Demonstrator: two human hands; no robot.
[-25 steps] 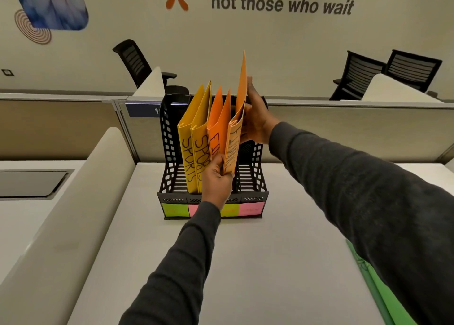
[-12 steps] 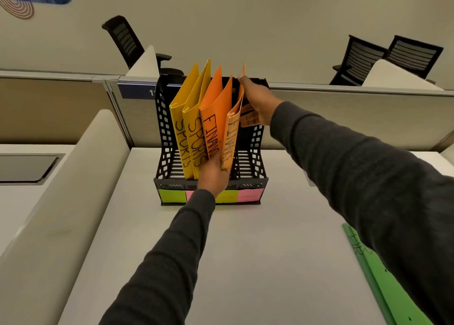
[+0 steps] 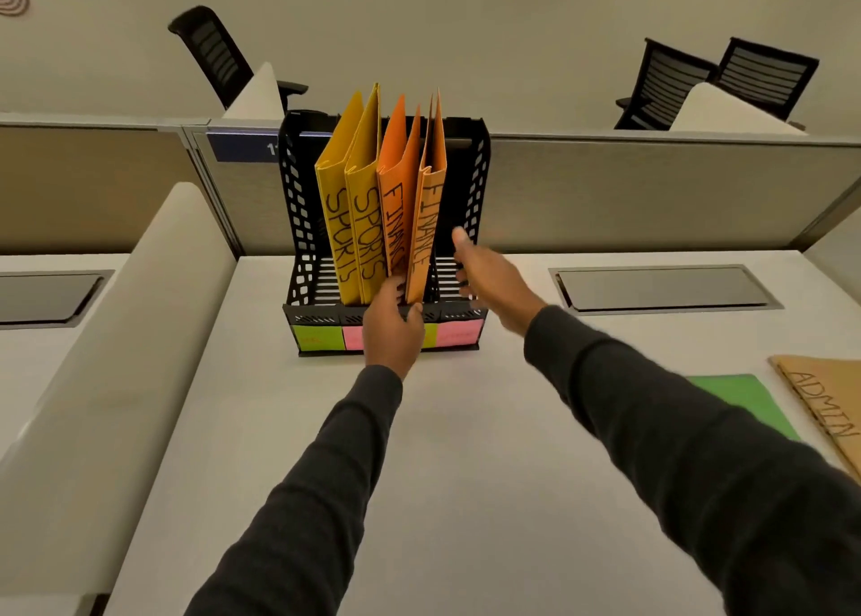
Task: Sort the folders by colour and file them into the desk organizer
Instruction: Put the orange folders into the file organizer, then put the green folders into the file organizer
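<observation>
A black desk organizer (image 3: 480, 205) stands at the back of the desk, with green and pink sticky notes on its front. Two yellow folders marked SPORTS (image 3: 349, 214) stand in its left slots. Beside them stand two orange folders marked FINANCE (image 3: 426, 224). My left hand (image 3: 391, 326) pinches the bottom front edge of the right orange folder. My right hand (image 3: 489, 275) hovers just right of the orange folders, fingers relaxed, holding nothing. On the desk at the right lie a green folder (image 3: 741, 405) and a brown folder marked ADMIN (image 3: 824, 410).
Low partition walls run behind the organizer and along the left of the desk. A recessed cable tray (image 3: 661, 289) sits in the desk at the right. Black office chairs (image 3: 727, 84) stand beyond the partition.
My right hand has let go of the orange folder's top edge and dropped down to the right of the organizer. The folder now stands fully down in its slot. My view tilted down.
</observation>
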